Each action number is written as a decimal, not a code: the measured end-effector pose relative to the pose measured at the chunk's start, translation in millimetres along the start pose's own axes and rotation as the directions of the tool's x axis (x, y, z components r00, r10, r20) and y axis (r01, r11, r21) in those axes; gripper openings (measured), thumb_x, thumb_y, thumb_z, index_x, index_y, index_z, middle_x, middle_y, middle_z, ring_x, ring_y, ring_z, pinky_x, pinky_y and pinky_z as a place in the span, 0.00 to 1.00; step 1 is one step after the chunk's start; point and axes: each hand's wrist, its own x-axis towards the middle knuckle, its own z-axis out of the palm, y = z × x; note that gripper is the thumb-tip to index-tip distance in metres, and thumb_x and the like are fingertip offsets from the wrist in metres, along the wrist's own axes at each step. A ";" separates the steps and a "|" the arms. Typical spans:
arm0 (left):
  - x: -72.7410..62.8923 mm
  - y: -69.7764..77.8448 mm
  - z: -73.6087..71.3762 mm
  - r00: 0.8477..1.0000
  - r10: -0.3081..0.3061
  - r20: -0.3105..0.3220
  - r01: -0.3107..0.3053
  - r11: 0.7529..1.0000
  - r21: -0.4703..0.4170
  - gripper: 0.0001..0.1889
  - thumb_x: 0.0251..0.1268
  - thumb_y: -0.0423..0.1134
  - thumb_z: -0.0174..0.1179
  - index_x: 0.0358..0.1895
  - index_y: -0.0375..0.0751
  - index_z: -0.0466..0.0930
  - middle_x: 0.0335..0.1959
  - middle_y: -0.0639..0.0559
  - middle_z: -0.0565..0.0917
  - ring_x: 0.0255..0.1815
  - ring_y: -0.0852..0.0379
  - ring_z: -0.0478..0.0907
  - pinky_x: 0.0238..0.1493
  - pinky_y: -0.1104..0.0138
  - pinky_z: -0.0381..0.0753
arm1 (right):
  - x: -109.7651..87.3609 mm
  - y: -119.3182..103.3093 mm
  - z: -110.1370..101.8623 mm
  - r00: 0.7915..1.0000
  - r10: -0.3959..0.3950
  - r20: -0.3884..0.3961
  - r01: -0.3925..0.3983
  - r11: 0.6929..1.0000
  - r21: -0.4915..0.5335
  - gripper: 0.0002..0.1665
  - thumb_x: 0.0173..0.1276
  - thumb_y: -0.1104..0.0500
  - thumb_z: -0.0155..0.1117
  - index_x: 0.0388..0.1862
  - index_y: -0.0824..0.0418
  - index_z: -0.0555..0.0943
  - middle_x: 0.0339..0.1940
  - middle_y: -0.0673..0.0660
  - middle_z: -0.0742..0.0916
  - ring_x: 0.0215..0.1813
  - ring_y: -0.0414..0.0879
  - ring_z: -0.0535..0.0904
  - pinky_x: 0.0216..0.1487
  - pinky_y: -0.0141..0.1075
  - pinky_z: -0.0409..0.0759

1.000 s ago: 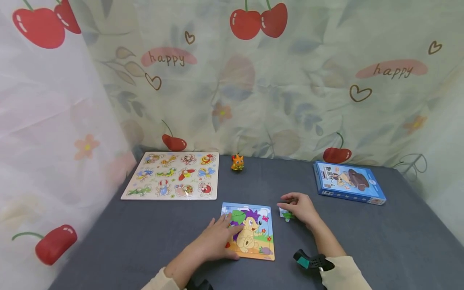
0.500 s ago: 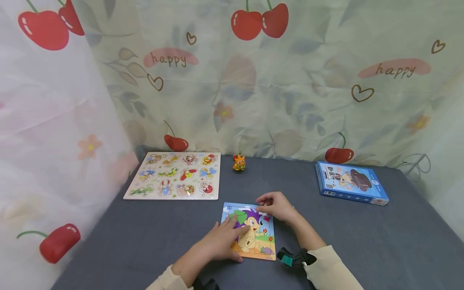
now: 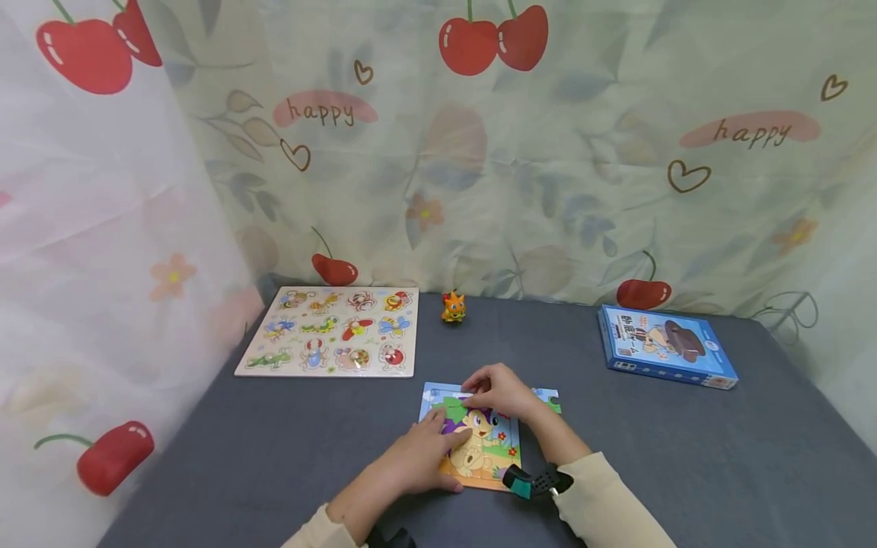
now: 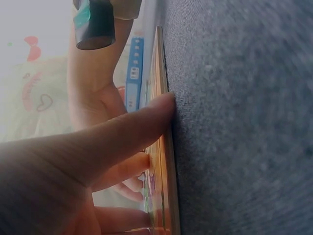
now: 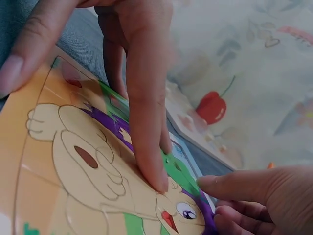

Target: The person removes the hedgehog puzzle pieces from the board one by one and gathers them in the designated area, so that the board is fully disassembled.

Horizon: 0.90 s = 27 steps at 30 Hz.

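Note:
A square hedgehog jigsaw puzzle (image 3: pixel 505 441) lies on the dark grey table. My left hand (image 3: pixel 419 455) rests on its left side with spread fingers; its thumb lies at the lower edge, and in the right wrist view its index finger (image 5: pixel 149 142) touches the hedgehog. At the puzzle's top edge my right hand (image 3: pixel 503 392) pinches a puzzle piece (image 5: pixel 181 171) with green on it over the leaf area, partly hidden by the fingers. Another loose piece (image 3: pixel 548 395), blue and green, lies to the right, partly behind the right forearm.
Behind on the left lies a pale insect puzzle board (image 3: pixel 329 332). A small orange toy figure (image 3: pixel 453 307) stands at the back, and a blue box (image 3: pixel 668 346) lies at the back right. A patterned cloth (image 3: pixel 493 167) hangs behind the table.
My right hand has moved left from the loose pieces to the puzzle's top edge, uncovering a blue and green piece. The left hand still rests on the puzzle, its fingers slightly farther right.

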 end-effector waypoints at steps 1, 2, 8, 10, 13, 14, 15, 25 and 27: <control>0.1 0.1 0.2 1.000 -0.002 0.002 0.002 1.000 0.000 0.37 0.46 0.56 0.69 0.64 0.55 0.70 0.71 0.37 0.60 0.73 0.42 0.53 0.63 0.42 0.64 | 0.5 -0.4 1.1 1.000 -0.004 -0.004 0.004 1.000 -0.009 0.10 0.56 0.60 0.70 0.38 0.62 0.85 0.22 0.51 0.82 0.22 0.39 0.71 0.21 0.28 0.69; 0.1 0.0 0.5 1.000 -0.003 0.003 0.003 1.000 0.001 0.37 0.47 0.56 0.69 0.64 0.55 0.70 0.71 0.37 0.60 0.73 0.42 0.53 0.63 0.43 0.64 | 0.9 -0.9 2.4 1.000 -0.006 -0.008 0.006 1.000 -0.016 0.10 0.56 0.60 0.70 0.37 0.62 0.86 0.22 0.51 0.82 0.22 0.39 0.71 0.21 0.28 0.69; 0.1 -0.6 0.7 1.000 -0.010 0.008 0.010 1.000 0.008 0.37 0.47 0.56 0.69 0.65 0.56 0.70 0.71 0.37 0.60 0.73 0.42 0.53 0.63 0.42 0.64 | 0.5 -2.4 7.7 0.998 -0.056 -0.005 0.055 0.997 -0.051 0.09 0.57 0.62 0.69 0.38 0.62 0.86 0.32 0.54 0.83 0.27 0.39 0.71 0.25 0.28 0.71; 0.2 -0.6 1.0 1.000 -0.011 0.010 0.011 1.000 0.007 0.37 0.47 0.56 0.69 0.65 0.56 0.69 0.71 0.37 0.59 0.74 0.42 0.53 0.63 0.42 0.64 | -0.2 -3.9 8.5 0.998 -0.064 -0.003 0.063 0.997 -0.048 0.09 0.58 0.63 0.68 0.39 0.62 0.86 0.35 0.55 0.82 0.28 0.40 0.72 0.26 0.28 0.71; -0.4 -0.8 1.4 1.000 0.000 0.005 -0.001 1.000 0.014 0.38 0.47 0.56 0.68 0.65 0.55 0.69 0.71 0.37 0.59 0.74 0.41 0.52 0.63 0.42 0.64 | -0.5 -6.5 9.7 0.998 -0.070 -0.008 0.069 0.996 -0.049 0.09 0.58 0.64 0.68 0.38 0.63 0.85 0.36 0.56 0.81 0.28 0.40 0.71 0.27 0.28 0.71; -0.5 -1.0 1.5 1.000 0.005 0.002 -0.005 1.000 0.017 0.37 0.48 0.56 0.68 0.65 0.55 0.69 0.71 0.37 0.59 0.73 0.40 0.53 0.63 0.42 0.64 | -0.6 -7.7 10.1 0.998 -0.069 -0.010 0.068 0.996 -0.052 0.09 0.58 0.64 0.67 0.38 0.63 0.85 0.36 0.56 0.80 0.28 0.40 0.71 0.27 0.28 0.71; -0.7 -1.1 1.5 1.000 0.009 -0.001 -0.009 1.000 0.021 0.37 0.48 0.56 0.68 0.65 0.54 0.69 0.71 0.37 0.59 0.73 0.40 0.53 0.63 0.42 0.64 | -0.4 -8.6 10.7 0.998 -0.066 -0.013 0.065 0.996 -0.055 0.09 0.58 0.64 0.67 0.38 0.62 0.85 0.36 0.56 0.80 0.29 0.40 0.71 0.27 0.28 0.71; -1.4 -0.6 1.1 0.999 0.028 -0.019 -0.027 0.999 0.036 0.37 0.47 0.56 0.68 0.65 0.53 0.70 0.71 0.36 0.60 0.72 0.37 0.55 0.61 0.41 0.65 | 0.3 -12.1 9.4 0.999 -0.001 -0.044 0.000 1.000 -0.021 0.07 0.57 0.65 0.67 0.35 0.62 0.84 0.33 0.54 0.82 0.28 0.41 0.71 0.28 0.30 0.72; -1.0 -0.5 1.1 0.999 0.027 -0.019 -0.027 0.999 0.037 0.37 0.47 0.56 0.68 0.65 0.53 0.70 0.71 0.36 0.60 0.72 0.37 0.54 0.61 0.41 0.65 | 0.1 -11.0 7.4 0.998 0.025 -0.053 -0.025 1.000 -0.004 0.06 0.57 0.65 0.67 0.35 0.61 0.84 0.31 0.53 0.82 0.27 0.41 0.71 0.28 0.31 0.72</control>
